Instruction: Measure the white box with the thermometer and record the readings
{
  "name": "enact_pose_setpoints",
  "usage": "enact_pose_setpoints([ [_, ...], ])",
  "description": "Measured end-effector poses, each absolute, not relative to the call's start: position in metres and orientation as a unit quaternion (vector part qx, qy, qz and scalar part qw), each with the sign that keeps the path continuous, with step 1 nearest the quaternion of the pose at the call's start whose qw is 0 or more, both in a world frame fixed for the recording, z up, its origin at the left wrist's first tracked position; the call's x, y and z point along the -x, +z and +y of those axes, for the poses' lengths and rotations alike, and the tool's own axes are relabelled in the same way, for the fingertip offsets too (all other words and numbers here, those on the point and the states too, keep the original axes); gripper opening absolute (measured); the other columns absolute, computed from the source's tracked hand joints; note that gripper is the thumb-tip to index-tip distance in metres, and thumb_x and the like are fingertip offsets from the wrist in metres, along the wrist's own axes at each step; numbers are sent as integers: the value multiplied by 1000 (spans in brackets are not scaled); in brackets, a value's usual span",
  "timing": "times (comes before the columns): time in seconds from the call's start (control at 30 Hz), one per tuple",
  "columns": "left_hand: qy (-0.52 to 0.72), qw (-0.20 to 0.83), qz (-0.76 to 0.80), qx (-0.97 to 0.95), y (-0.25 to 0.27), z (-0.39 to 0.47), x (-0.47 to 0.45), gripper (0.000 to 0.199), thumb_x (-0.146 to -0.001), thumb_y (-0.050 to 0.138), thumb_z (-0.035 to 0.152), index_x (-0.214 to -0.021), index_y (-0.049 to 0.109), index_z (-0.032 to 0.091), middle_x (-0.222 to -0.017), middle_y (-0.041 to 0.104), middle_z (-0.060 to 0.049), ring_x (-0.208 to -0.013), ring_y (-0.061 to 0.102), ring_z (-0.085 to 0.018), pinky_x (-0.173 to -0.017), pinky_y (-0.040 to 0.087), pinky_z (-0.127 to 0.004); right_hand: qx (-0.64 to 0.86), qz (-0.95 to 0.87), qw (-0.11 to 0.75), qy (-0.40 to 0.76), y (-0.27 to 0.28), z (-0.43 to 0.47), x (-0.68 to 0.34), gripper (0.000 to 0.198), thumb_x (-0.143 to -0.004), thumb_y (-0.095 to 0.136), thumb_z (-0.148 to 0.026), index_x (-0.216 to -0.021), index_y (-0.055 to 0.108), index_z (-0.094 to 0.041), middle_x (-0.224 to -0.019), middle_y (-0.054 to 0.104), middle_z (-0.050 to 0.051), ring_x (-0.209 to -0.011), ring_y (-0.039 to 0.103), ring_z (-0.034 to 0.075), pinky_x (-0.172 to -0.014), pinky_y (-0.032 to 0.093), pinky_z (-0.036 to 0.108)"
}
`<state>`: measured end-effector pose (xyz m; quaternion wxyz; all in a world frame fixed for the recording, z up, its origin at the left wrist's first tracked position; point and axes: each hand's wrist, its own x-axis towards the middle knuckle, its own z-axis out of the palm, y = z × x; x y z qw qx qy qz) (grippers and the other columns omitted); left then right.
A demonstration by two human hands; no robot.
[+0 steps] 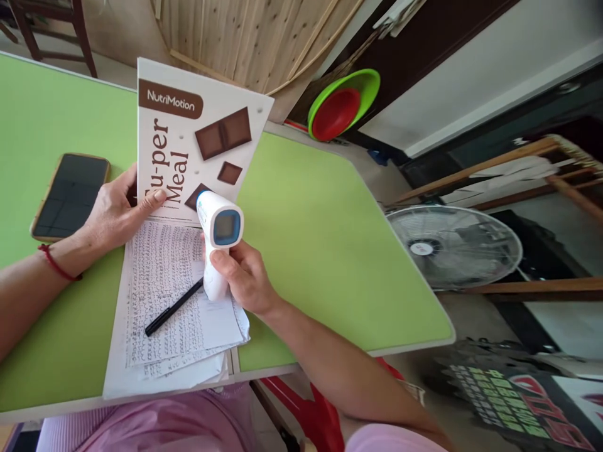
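Note:
My left hand (113, 210) grips the lower left edge of a white NutriMotion box (183, 144) printed with brown chocolate pieces, its thumb across the front. The box is tipped up, its printed face toward me. In my right hand (247, 276) is a white and blue infrared thermometer (217, 220), fingers wrapped round the handle. Its small grey screen faces me, and its front end points at the box's lower part. Beneath lie handwritten sheets of paper (160, 270). A black pen (174, 307) rests on them, its upper end close to the thermometer's handle.
A phone (70, 194) lies on the green table (325, 251), left of my left hand. Beyond the table's right edge are a fan (452, 245) and a green basin (370, 85) with a red basin (336, 115). A dark wooden chair (54, 28) stands at the far left.

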<state>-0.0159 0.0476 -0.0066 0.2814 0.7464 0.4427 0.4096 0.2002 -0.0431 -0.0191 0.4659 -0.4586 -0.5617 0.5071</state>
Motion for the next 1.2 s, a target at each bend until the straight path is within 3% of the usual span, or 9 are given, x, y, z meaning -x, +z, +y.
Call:
enact_pose_setpoints([
  [0.33, 406, 294, 422, -755, -8, 50, 16, 69, -89, 54, 74, -123, 60, 14, -104, 71, -7, -85, 65, -21, -72, 53, -28, 480, -574, 448, 489, -21, -41, -196, 44, -77, 66, -65, -79, 57, -22, -69, 54, -2, -64, 48, 12, -60, 43, 29],
  [0.47, 406, 297, 432, -749, -8, 49, 16, 64, -88, 56, 71, -120, 61, 15, -101, 71, -5, -78, 63, -20, -66, 52, -28, 479, -577, 440, 494, -18, -39, -195, 44, -76, 67, -65, -79, 58, -22, -71, 57, -1, -66, 50, 13, -61, 45, 29],
  [0.67, 411, 308, 440, -737, -8, 48, 16, 60, -88, 58, 68, -121, 61, 18, -106, 72, -4, -85, 65, -24, -73, 54, -33, 468, -560, 443, 521, -17, -38, -194, 45, -70, 73, -63, -79, 58, -22, -71, 54, -2, -64, 47, 12, -57, 43, 28],
  [0.93, 398, 299, 469, -729, -9, 50, 18, 63, -82, 58, 76, -114, 64, 22, -102, 71, -3, -84, 63, -26, -73, 52, -38, 460, -529, 499, 510, -16, -41, -196, 41, -62, 84, -47, -82, 57, -23, -67, 53, -6, -57, 45, 9, -52, 43, 26],
  [1.2, 395, 291, 474, -731, -6, 51, 20, 62, -82, 58, 75, -111, 61, 20, -105, 71, -7, -86, 64, -29, -74, 54, -42, 477, -526, 524, 470, -7, -41, -202, 43, -58, 85, -47, -82, 58, -23, -67, 57, -5, -58, 46, 10, -52, 44, 27],
])
